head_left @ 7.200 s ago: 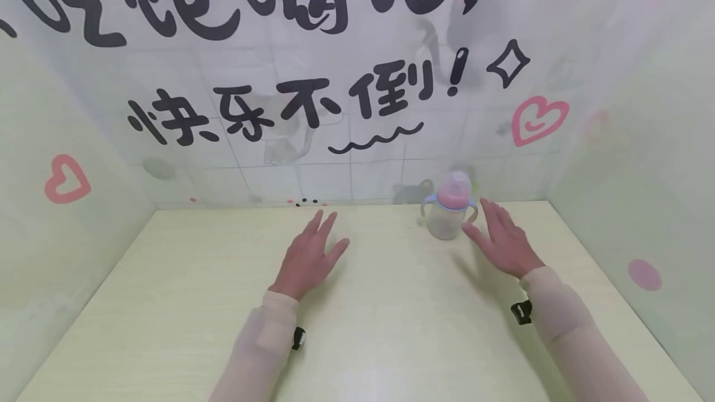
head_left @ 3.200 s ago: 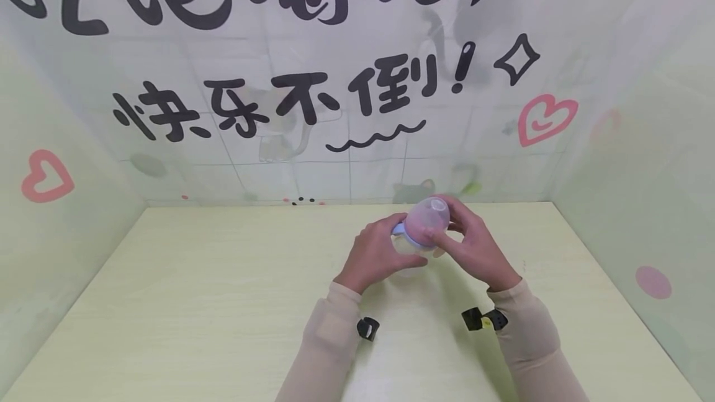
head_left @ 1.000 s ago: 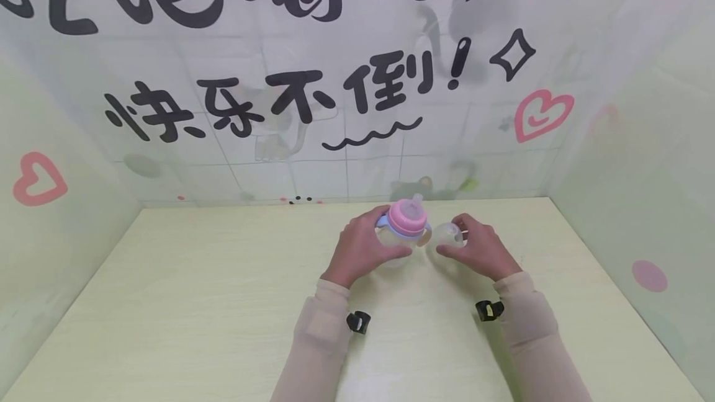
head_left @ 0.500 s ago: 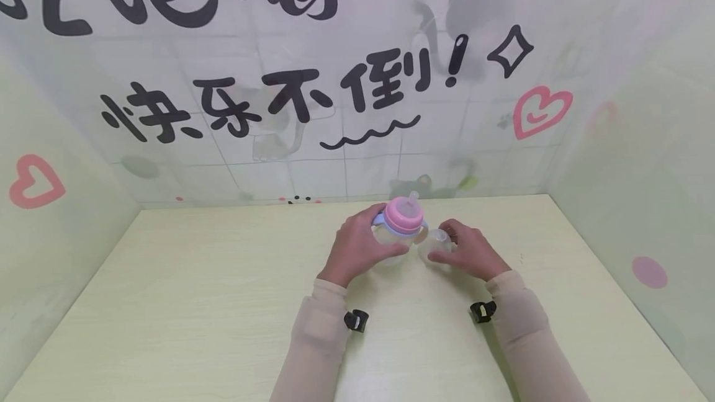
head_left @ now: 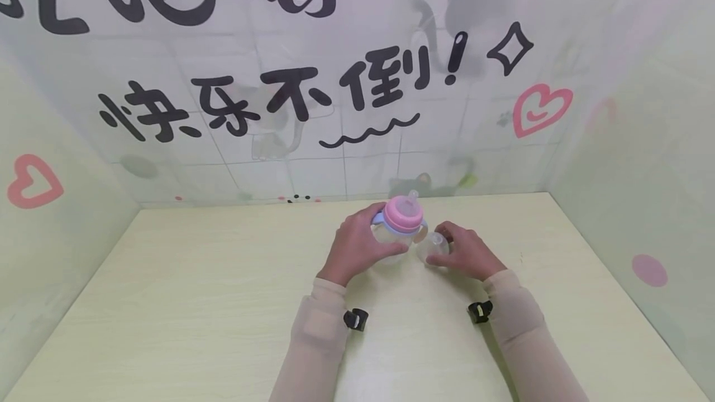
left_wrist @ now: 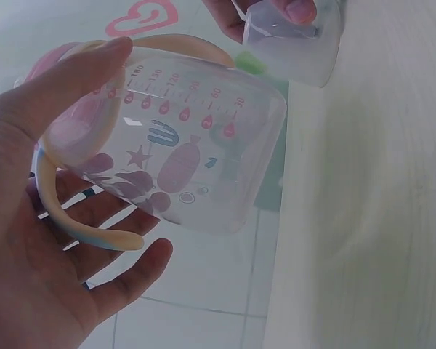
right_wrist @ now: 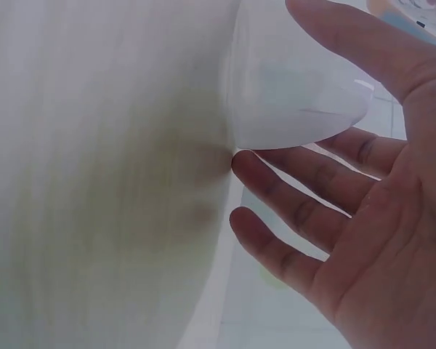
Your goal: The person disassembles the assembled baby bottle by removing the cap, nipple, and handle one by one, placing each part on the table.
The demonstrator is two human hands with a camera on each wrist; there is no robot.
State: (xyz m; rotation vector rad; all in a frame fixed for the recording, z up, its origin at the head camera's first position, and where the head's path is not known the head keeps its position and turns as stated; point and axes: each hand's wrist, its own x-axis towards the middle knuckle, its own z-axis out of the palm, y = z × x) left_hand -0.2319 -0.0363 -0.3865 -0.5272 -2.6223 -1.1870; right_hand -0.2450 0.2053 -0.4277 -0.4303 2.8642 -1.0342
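My left hand (head_left: 357,245) grips a baby bottle (head_left: 403,214), thumb on one side and fingers on the other. The bottle has a pink collar, an upright clear teat, a clear body with printed measuring marks (left_wrist: 178,94) and two curved handles. It leans slightly in the left wrist view. Just right of it, my right hand (head_left: 470,254) holds the clear domed bottle cap (head_left: 432,249) between thumb and fingers. In the right wrist view the cap (right_wrist: 294,80) has its rim at the table surface; whether it bears on the table I cannot tell.
A pale wood-grain table (head_left: 195,296) lies under both hands. A translucent printed sheet (head_left: 313,141) rises behind the table, and side panels (head_left: 631,203) close it in left and right. Each sleeve wears a black wrist mount (head_left: 356,320).
Earlier the bottle stood capped beside the open right hand. Both hands then held it, and the cap came off in the right hand. Lately the cap has moved slightly left and down.
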